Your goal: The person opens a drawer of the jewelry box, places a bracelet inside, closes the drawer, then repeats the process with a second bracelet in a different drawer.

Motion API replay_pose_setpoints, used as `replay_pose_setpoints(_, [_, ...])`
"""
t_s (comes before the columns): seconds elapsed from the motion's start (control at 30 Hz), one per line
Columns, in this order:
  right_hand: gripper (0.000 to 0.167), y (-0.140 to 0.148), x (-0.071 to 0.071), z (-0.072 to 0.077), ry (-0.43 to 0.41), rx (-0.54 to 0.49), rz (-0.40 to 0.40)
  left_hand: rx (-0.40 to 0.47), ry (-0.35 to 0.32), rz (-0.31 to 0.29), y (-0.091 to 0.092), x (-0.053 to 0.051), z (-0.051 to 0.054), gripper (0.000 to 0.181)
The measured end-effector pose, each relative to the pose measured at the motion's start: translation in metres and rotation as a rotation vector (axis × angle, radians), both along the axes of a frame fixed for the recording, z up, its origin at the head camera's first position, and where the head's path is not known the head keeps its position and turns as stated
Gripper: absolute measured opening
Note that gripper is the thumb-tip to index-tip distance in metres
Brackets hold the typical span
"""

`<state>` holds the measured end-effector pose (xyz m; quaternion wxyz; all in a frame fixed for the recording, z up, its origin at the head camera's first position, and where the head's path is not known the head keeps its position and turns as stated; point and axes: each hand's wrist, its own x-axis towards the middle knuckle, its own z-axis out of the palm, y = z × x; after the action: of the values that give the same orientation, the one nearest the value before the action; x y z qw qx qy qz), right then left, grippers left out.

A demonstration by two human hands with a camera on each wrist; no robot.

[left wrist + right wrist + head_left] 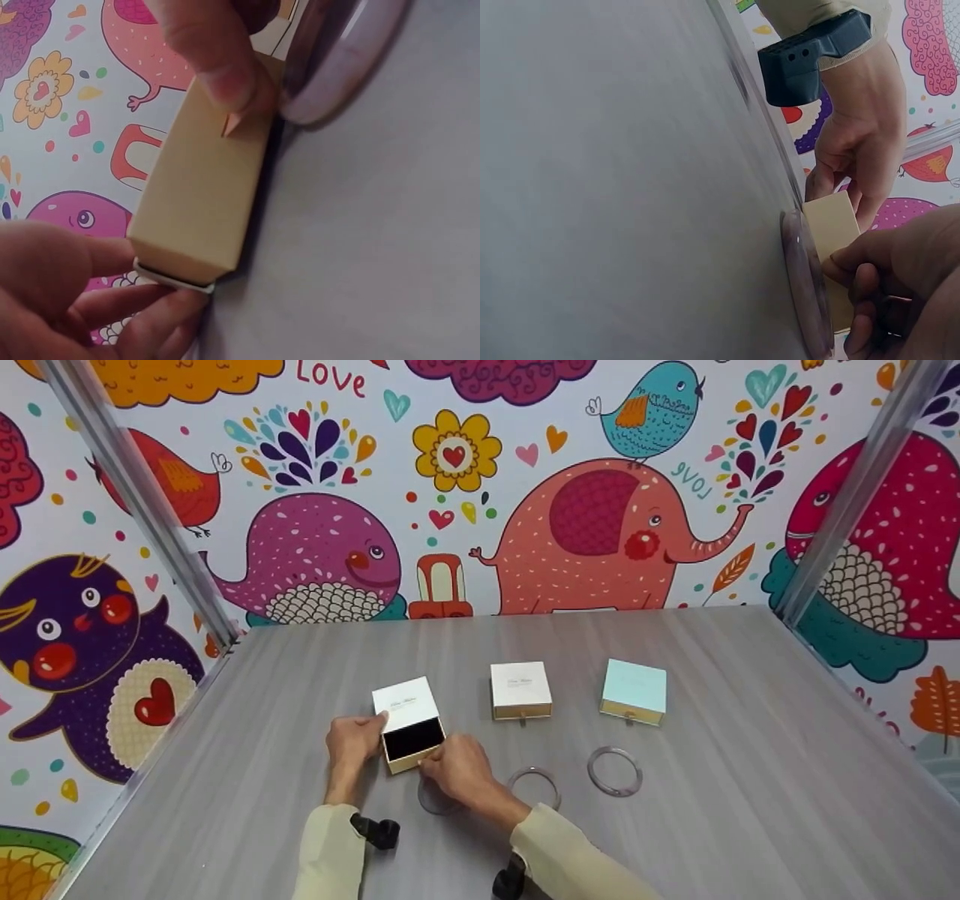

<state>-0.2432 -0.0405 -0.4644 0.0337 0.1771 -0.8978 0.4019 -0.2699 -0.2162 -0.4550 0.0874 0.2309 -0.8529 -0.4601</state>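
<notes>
Printed wall with cartoon animals, birds, hearts and flowers, rising behind a grey wood-grained tabletop; metal posts to left and right. Left of centre on the tabletop, at a slight slant: white box with small lettering on top, its gold-coloured drawer partly extended towards the near side and a black interior exposed. At the left side of this box, left hand: thumb at the upper edge, fingers bent against the side, together gripping the outer cover. At the drawer front, right hand: thumb and forefinger pinching a small pull tab, most clearly visible from the left wrist; remaining fingers curled inward in the right wrist view.

Partly hidden by the right hand, just in front of the drawer: near ring, greyish and translucent; contact with the drawer not possible to tell. Farther right, lying flat and apart: middle ring beside the right forearm, then far ring. Beyond these, side by side with a gap between: second white box and pale turquoise box, both closed, with gold-coloured fronts and small tabs facing the near side. Cream sleeves on both forearms; black device at each wrist.
</notes>
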Motion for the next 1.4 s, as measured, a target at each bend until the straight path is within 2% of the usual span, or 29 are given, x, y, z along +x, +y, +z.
replay_pose_setpoints(0.17, [0.022,0.002,0.001,0.000,0.056,0.019,0.017,0.013,-0.005,-0.020,-0.001,0.000,0.001,0.032])
replay_pose_setpoints(0.53, [0.018,0.005,0.005,0.001,0.005,0.022,0.007,0.027,-0.022,-0.036,-0.001,-0.001,0.000,0.033])
replay_pose_setpoints(0.7, [0.017,0.004,0.006,-0.001,0.020,0.023,0.007,0.014,-0.017,-0.034,-0.002,-0.001,-0.001,0.032])
replay_pose_setpoints(0.9, [0.013,0.006,0.008,-0.001,-0.008,0.008,0.016,0.012,-0.024,-0.037,-0.004,-0.002,-0.001,0.033])
replay_pose_setpoints(1.13, [0.011,0.013,0.012,0.004,-0.005,-0.011,0.030,-0.003,-0.023,-0.045,-0.005,-0.003,0.000,0.031])
replay_pose_setpoints(1.4, [0.008,0.026,0.018,0.007,0.025,0.048,-0.035,0.029,-0.040,-0.057,-0.005,-0.003,0.000,0.031])
